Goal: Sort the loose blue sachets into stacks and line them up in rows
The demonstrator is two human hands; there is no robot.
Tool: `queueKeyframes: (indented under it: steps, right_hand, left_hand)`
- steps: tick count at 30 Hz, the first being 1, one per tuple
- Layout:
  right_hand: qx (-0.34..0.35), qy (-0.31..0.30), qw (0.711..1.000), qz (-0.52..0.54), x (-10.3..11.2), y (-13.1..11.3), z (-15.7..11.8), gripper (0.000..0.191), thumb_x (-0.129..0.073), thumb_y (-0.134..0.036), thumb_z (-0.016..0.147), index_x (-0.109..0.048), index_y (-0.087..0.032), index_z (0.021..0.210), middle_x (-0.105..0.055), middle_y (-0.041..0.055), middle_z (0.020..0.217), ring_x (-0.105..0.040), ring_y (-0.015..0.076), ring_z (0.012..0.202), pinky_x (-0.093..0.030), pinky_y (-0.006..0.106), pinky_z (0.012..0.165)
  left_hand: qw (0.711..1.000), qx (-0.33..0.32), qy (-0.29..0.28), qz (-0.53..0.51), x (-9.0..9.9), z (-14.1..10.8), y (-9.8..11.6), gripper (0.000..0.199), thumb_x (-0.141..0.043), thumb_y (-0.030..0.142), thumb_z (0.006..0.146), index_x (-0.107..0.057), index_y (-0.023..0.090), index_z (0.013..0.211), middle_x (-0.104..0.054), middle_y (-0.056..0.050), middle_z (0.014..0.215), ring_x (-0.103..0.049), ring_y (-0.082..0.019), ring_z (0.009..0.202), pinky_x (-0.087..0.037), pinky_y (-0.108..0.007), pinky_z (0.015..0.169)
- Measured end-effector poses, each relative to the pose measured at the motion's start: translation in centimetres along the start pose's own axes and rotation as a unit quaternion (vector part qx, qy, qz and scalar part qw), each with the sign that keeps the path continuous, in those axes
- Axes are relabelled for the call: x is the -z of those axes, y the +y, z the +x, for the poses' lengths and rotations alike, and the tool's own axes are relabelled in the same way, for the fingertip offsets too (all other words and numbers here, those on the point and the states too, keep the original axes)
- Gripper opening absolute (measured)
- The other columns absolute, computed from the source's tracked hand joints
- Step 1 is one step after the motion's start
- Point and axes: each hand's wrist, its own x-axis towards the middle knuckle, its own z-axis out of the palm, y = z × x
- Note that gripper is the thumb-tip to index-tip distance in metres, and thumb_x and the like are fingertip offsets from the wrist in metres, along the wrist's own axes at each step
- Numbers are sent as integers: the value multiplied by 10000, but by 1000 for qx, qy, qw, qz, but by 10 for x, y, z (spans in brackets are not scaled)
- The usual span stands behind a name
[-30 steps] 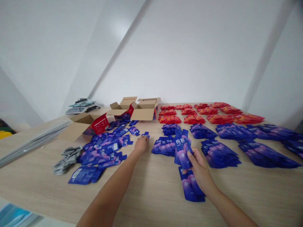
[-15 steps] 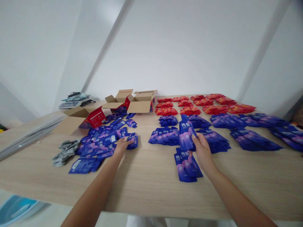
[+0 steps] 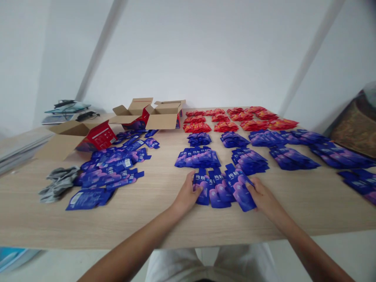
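1. Trousers (image 3: 173,266), pale, show under the near edge of the desk (image 3: 163,184); pale floor (image 3: 76,260) lies around them, with a blue tub (image 3: 14,258) cut off at the lower left.
2. Desk top: light wood grain, matt, its near edge curving across the view.
3. Left hand (image 3: 188,194) grips the left pouch (image 3: 201,186), thumb on its printed face, fingers mostly hidden. Right hand (image 3: 261,196) grips the right pouch (image 3: 242,192) by its right side, thumb on top. Both pouches are blue, near the front of the desk.
4. Middle pouches (image 3: 221,190), overlapping, lie face up between the two hands.
5. Well to the left, a crumpled grey cloth (image 3: 58,182) sits beside a loose blue heap (image 3: 108,172), its pouches facing various ways.
6. Beyond the hands and off to the right, blue stacks (image 3: 198,158) stand fanned in rough rows.
7. Past the heap are three open cartons (image 3: 101,137), flaps out; grey strips (image 3: 23,150) lie along the left.
8. Red stacks (image 3: 225,126) fill rows behind the blue ones. A brown bundle (image 3: 357,125) shows at the far right, and flat clutter (image 3: 67,107) with a cable at the far left.
9. White wall (image 3: 205,58) closes the room, crossed by slanting grey bands.
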Motion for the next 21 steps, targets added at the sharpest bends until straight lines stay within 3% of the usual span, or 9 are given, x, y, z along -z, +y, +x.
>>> queueKeyframes:
  steps: [4, 8, 10, 13, 16, 21]
  right_hand:
    - [54, -19, 961, -272, 4, -3, -6, 215, -385, -357, 878, -546, -214, 872, -615, 47, 691, -602, 225, 680, -423, 333, 651]
    - [154, -4, 915, -374, 6, -4, -5, 229, -360, -318, 878, -523, -210, 759, -606, 118, 820, -556, 271, 844, -414, 400, 801]
    - [174, 8, 910, -376, 7, -1, -5, 241, -356, -313, 879, -513, -209, 728, -592, 137, 863, -524, 284, 882, -407, 435, 845]
    - [171, 0, 932, -319, 8, 4, -6, 252, -336, -314, 892, -510, -203, 747, -577, 139, 900, -509, 278, 909, -417, 453, 864]
    - [166, -31, 957, -237, 3, 4, -8, 244, -329, -326, 904, -505, -208, 782, -570, 121, 932, -513, 255, 936, -431, 444, 881]
    - [164, -34, 969, -182, -10, 2, -9, 227, -353, -352, 901, -503, -220, 792, -569, 106, 962, -515, 247, 961, -438, 458, 905]
  left_hand:
    - [969, -83, 16, 233, 2, -14, 4, 551, -516, 298, 846, -346, 181, 1357, -454, -133, 1312, -426, -255, 1241, -347, -430, 1061]
    - [915, -149, -3, 375, 3, -28, 6, 595, -432, 471, 889, -335, 155, 1383, -353, -164, 1429, -258, -309, 1360, -248, -514, 1096]
    - [893, -193, -48, 403, -1, -31, 5, 673, -383, 532, 894, -247, 153, 1434, -241, -162, 1504, -143, -307, 1408, -206, -514, 1113]
    - [874, -206, -93, 431, -12, -34, 4, 817, -346, 639, 858, -184, 106, 1455, -165, -203, 1521, -71, -328, 1417, -184, -529, 1111]
    - [869, -177, -90, 452, -19, -35, 4, 950, -328, 730, 800, -203, 41, 1442, -146, -263, 1504, -45, -381, 1405, -145, -583, 1096]
    - [878, -164, -100, 439, -18, -28, 16, 886, -313, 711, 822, -207, 102, 1456, -159, -227, 1513, -64, -374, 1406, -124, -596, 1093]
